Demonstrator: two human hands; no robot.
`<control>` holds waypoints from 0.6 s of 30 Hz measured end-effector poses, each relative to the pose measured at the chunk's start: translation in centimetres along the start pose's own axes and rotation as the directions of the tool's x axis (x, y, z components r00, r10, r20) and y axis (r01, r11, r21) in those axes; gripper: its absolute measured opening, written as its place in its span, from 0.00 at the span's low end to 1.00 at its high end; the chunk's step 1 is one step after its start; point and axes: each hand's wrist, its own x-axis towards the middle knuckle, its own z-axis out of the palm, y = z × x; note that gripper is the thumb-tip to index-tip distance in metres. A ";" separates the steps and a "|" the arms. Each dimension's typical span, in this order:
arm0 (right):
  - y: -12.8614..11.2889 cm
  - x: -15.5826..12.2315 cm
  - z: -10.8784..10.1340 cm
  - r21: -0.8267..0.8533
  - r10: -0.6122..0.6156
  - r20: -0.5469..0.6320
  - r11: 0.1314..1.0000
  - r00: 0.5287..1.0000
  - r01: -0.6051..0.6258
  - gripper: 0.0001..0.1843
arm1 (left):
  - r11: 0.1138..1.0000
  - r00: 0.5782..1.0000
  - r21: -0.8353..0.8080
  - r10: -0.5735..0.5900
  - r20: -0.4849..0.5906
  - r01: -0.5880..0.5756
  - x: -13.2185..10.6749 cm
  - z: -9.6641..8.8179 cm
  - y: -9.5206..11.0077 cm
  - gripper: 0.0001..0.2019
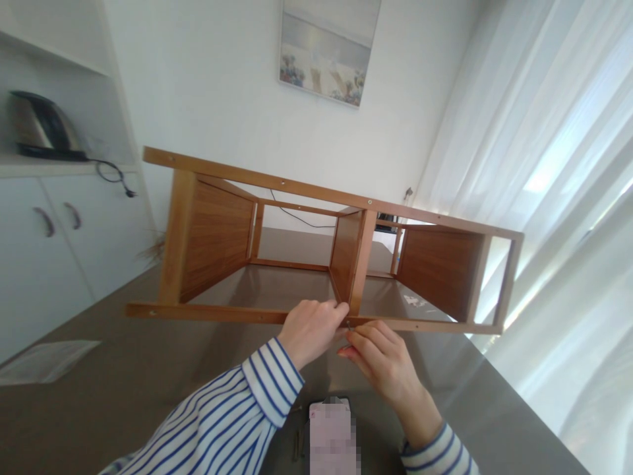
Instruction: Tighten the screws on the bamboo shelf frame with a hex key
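Wooden frame (346, 251) set lengthwise across table (430, 389), open side toward wearer. Work spot = near rail (212, 313), right at foot of mid crosspiece (364, 257).

L hand (309, 333): fingers bent round near rail, clamped on wooden frame at the joint. R hand (380, 356): thumb + forefinger pinched together, apparently on small metal piece (349, 326); too small to ID, screw vs. key can't tell.

Step (my read): fastening this joint. To do it well: press near rail tight to mid crosspiece w/ L hand so holes line up; present metal piece square to the face, no tilt; start w/ fingertips only, small turns, feel for bite before adding force. If it binds, back out + re-align; forcing risks crossed thread or split wood. Snug is prob. enough at first, final torque once other joints sit true.

Pos. rel. to fingers: metal piece sits at R fingertips, against outer face of near rail; L fingertips just beside it, L side. Next hole (417, 326) in same rail is to R of R hand, clear of fingers. Thin rods (297, 445) lie on table near pink slab (332, 435), well apart from both hands
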 end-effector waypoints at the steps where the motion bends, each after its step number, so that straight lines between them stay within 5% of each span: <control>1: 0.0 0.1 0.0 -0.001 -0.006 0.005 1.000 1.000 0.006 0.07 | 1.000 1.000 0.001 0.003 -0.002 -0.003 0.0 0.0 0.0 0.08; 18: -0.1 0.1 0.2 -0.054 -0.015 0.001 0.998 1.000 0.015 0.04 | 1.000 1.000 -0.003 -0.008 -0.003 0.008 0.0 0.2 0.0 0.09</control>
